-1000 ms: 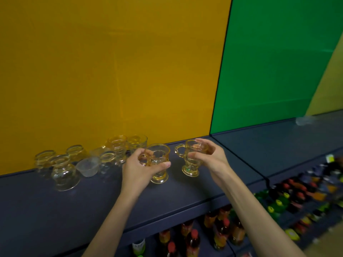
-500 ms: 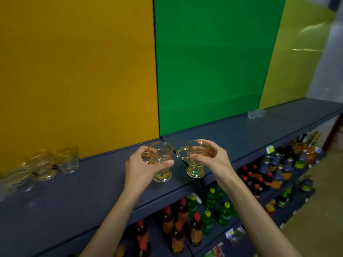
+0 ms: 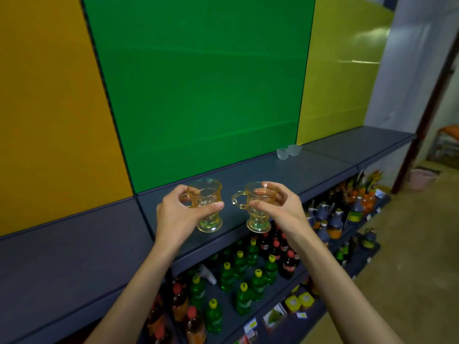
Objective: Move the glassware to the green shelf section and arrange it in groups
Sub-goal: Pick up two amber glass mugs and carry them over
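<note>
My left hand [image 3: 176, 214] grips a footed amber glass mug [image 3: 207, 203] around its bowl. A matching amber mug [image 3: 257, 209], handle pointing left, is held by my right hand [image 3: 280, 207]. Both mugs hang upright just above the front of the dark shelf [image 3: 248, 175] under the green back panel [image 3: 198, 90]. Two small clear glass cups [image 3: 288, 151] stand side by side at the far right of the green section, near the back wall.
An orange panel [image 3: 49, 108] lies to the left and a yellow-green panel [image 3: 342, 70] to the right. Lower shelves hold green bottles [image 3: 242, 271], red-capped bottles and dark jugs [image 3: 334, 224]. A pink bucket [image 3: 422, 178] stands on the floor at far right.
Both hands have carried the mugs rightward from the orange section to the green section. The other glassware on the orange shelf has dropped out of view on the left.
</note>
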{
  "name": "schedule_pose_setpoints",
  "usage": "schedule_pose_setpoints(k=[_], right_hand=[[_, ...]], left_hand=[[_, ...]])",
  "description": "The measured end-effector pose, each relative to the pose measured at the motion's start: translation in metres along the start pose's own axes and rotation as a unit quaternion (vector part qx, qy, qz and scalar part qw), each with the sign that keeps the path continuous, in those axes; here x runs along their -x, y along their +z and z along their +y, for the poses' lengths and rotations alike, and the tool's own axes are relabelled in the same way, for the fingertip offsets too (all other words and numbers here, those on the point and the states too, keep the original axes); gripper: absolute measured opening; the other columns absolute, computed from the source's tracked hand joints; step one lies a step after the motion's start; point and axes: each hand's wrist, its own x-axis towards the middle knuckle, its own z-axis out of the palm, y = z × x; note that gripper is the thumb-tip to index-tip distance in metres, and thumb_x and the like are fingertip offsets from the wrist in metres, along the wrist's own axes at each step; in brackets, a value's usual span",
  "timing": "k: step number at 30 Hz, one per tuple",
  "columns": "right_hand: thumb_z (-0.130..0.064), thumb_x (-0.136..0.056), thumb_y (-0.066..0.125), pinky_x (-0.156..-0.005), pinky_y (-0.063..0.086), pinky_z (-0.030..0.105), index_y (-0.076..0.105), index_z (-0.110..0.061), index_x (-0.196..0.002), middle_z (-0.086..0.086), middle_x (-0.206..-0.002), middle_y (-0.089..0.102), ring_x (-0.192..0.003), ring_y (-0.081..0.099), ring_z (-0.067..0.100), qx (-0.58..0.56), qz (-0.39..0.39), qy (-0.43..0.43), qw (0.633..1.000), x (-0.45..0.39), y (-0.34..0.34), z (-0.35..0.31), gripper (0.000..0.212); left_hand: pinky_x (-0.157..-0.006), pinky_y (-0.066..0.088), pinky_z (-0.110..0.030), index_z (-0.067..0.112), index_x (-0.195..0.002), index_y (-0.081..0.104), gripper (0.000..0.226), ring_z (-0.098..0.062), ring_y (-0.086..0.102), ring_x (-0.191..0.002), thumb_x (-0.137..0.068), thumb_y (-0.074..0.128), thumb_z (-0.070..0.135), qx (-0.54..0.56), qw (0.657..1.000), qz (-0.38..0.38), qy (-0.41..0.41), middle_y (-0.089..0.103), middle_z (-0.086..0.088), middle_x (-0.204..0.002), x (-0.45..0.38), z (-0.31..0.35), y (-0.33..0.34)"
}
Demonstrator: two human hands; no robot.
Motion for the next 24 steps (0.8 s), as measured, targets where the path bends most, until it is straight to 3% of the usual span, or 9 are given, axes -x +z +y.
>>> schedule_pose_setpoints(k=[8,16,24], right_hand=[[-0.001,-0.066,0.089,-0.090,0.056,0.030,0.066,-0.016,-0.113,0.002,-0.106,0.076,-0.100,0.072,0.015,0.021,-0.018,-0.001,1.000,-0.091,-0.047,0.025,0.055],[-0.013,-0.064,0.092,-0.086,0.056,0.030,0.067,-0.029,-0.113,-0.005,-0.104,0.075,-0.099,0.070,0.010,0.073,-0.040,0.003,0.997,-0.209,-0.079,0.053,0.057],[-0.018,-0.062,0.092,-0.090,0.056,0.036,0.066,-0.034,-0.108,-0.008,-0.104,0.072,-0.099,0.067,0.012,0.115,-0.043,-0.007,0.992,-0.319,-0.098,0.074,0.055]], left_hand=[[-0.089,0.058,-0.039,0.026,-0.086,0.070,0.068,-0.016,0.071,-0.092,-0.038,0.094,0.066,-0.042,0.999,0.001,-0.002,0.076,0.010,-0.092,-0.064,0.009,0.086],[-0.071,0.047,-0.027,0.021,-0.089,0.067,0.059,-0.008,0.064,-0.080,-0.050,0.096,0.055,-0.079,0.997,0.011,-0.004,0.068,0.013,-0.085,-0.151,0.023,0.165],[-0.080,0.050,-0.028,0.025,-0.102,0.068,0.064,-0.016,0.065,-0.095,-0.051,0.098,0.051,-0.098,0.994,0.032,-0.034,0.071,0.006,-0.100,-0.217,0.006,0.233]])
